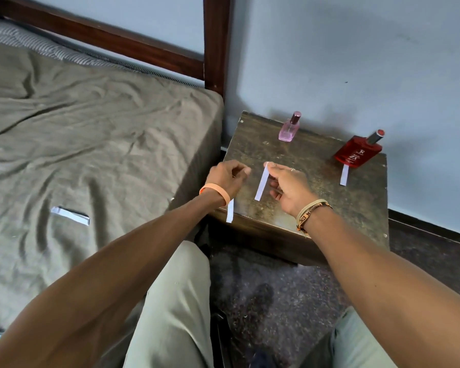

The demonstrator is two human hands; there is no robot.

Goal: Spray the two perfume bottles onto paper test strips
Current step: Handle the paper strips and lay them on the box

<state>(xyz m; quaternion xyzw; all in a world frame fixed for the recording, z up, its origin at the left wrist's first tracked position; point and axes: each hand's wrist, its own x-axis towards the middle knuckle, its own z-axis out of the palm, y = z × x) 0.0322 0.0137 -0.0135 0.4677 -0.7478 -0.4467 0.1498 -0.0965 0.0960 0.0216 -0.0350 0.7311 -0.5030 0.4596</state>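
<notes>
Overhead, right hand (pixel 287 185) grip pinching a paper strip (pixel 261 185), left hand (pixel 227 176) loosely curled near the table edge (pixel 263 224).

bottles (pixel 287 128) and strips (pixel 344 175) on nightstand (pixel 329 205)

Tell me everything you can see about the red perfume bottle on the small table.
The red perfume bottle is flat and rectangular, of clear red glass or plastic as it looks, with pale lettering on its face that is too small to read. Its cylindrical cap is dark with a red top. It stands at the far right corner of the worn dark table, close to the wall. No hand touches it. A white paper strip lies in front, its far end at or under the bottle's base.
</notes>
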